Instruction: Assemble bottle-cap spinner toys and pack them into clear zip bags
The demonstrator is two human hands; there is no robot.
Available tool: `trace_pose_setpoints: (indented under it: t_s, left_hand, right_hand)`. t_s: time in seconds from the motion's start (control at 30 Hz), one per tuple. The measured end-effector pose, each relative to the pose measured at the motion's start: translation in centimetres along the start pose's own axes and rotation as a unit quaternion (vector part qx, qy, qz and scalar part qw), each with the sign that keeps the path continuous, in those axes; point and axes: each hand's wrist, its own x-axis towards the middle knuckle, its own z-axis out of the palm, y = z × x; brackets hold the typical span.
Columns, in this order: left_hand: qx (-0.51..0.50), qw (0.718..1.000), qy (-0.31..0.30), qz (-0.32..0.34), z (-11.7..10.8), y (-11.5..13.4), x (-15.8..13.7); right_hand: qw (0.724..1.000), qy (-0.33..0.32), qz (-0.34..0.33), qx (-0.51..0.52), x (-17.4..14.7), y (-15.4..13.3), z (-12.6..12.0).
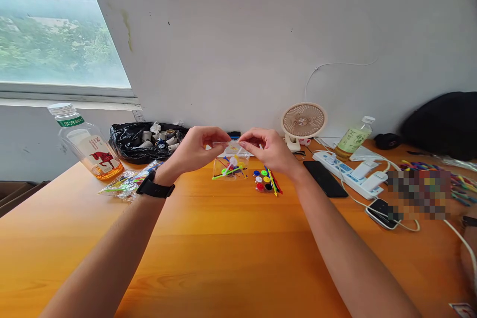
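Note:
Between both hands hangs a clear plastic bag (231, 163) with small coloured sticks and round pieces inside. My left hand (203, 146), with a black watch on its wrist, pinches the bag's top edge at the left. At the right of that same edge, my right hand (269, 149) has thumb and fingers closed on it. Just right of the bag, several coloured round caps (262, 179) lie on the table beside a few thin coloured sticks (275, 182). Some of the bag's contents overlap, so I cannot make out each piece.
A tea bottle (87, 144) and packets of coloured pieces (128, 184) are at left. Behind stands a black plastic bag (147, 144). To the right are a small fan (304, 120), a phone (325, 179), a power strip (346, 174) with cables, and another bottle (354, 139).

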Motion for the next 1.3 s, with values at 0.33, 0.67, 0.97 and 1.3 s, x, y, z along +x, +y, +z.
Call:
trace_pose_setpoints:
  t_s: [0.33, 0.67, 0.97, 1.3]
  left_hand:
    - [0.06, 0.997, -0.036, -0.018, -1.1, 1.1, -0.1]
    - [0.103, 0.989, -0.086, -0.064, -3.5, -1.7, 0.0]
    - [0.353, 0.923, 0.112, -0.102, -10.4, -3.9, -1.7]
    - [0.423, 0.862, -0.122, -0.252, -8.8, -9.6, -2.7]
  right_hand:
    - [0.999, -0.037, -0.005, -0.036, -0.4, -0.9, -1.0]
    - [0.997, -0.052, 0.021, -0.048, -0.2, 1.2, -0.1]
    - [0.982, -0.038, 0.101, -0.158, -0.8, 5.5, -4.3]
    - [0.848, -0.255, 0.371, -0.28, -2.8, 11.3, -6.1]
